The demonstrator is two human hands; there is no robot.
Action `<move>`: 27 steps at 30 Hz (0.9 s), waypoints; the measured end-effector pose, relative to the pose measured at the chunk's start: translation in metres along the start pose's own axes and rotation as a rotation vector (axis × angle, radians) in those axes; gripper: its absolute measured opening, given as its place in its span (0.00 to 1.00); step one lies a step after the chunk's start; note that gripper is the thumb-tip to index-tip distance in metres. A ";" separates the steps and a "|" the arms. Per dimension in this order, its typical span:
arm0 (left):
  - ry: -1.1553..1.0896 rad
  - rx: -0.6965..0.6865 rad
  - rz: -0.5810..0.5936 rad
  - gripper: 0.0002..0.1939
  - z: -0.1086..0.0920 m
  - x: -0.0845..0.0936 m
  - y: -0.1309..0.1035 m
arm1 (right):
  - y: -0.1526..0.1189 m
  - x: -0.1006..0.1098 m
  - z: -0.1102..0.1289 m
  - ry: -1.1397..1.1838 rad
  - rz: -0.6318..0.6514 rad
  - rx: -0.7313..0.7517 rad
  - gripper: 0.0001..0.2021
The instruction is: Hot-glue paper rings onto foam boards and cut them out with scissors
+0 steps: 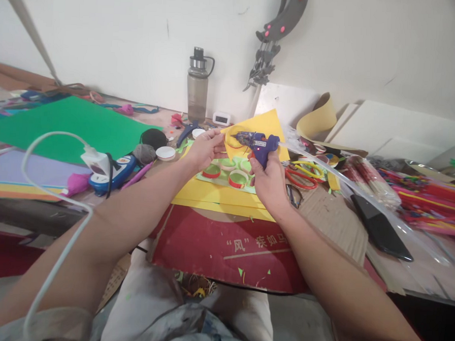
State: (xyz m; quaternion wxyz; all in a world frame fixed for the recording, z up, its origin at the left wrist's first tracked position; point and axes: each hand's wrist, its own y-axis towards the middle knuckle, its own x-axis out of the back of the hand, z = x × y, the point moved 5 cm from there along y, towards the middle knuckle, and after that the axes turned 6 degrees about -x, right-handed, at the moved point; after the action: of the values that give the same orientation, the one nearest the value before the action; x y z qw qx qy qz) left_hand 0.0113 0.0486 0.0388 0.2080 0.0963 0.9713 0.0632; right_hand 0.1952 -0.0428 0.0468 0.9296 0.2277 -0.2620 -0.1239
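My right hand [269,178] is wrapped round the handle of a blue glue gun [261,146], its nozzle pointing left. A long clear glue stick [315,164] runs out of the gun's back to the right. My left hand [209,148] pinches a curled yellow paper strip [232,143] close to the nozzle. Behind the gun is a yellow sheet [272,123]. Below the hands, small rings, among them a red one [237,179], sit on light green paper [251,186] over yellow sheets [214,198].
A water bottle [197,92] stands near the wall. Red and yellow-handled scissors [301,178] and a black phone [380,227] lie to the right. Leftward are a green sheet [73,124], yarn balls and a plugged-in white cable [66,238] that crosses my left arm.
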 end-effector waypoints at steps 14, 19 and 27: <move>0.044 -0.024 0.077 0.09 -0.001 -0.011 -0.009 | 0.003 0.001 -0.006 -0.026 -0.121 -0.058 0.17; 0.054 -0.052 0.069 0.11 -0.002 -0.008 -0.006 | 0.001 0.005 0.005 -0.085 -0.142 -0.041 0.15; 0.108 -0.090 0.067 0.11 -0.009 -0.004 -0.004 | -0.002 0.003 0.009 -0.068 -0.054 -0.069 0.17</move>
State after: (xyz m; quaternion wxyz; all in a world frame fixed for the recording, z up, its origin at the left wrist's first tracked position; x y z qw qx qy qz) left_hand 0.0104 0.0430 0.0481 0.1571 0.1156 0.9736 0.1190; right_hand 0.1922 -0.0489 0.0541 0.9238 0.1980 -0.2827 -0.1657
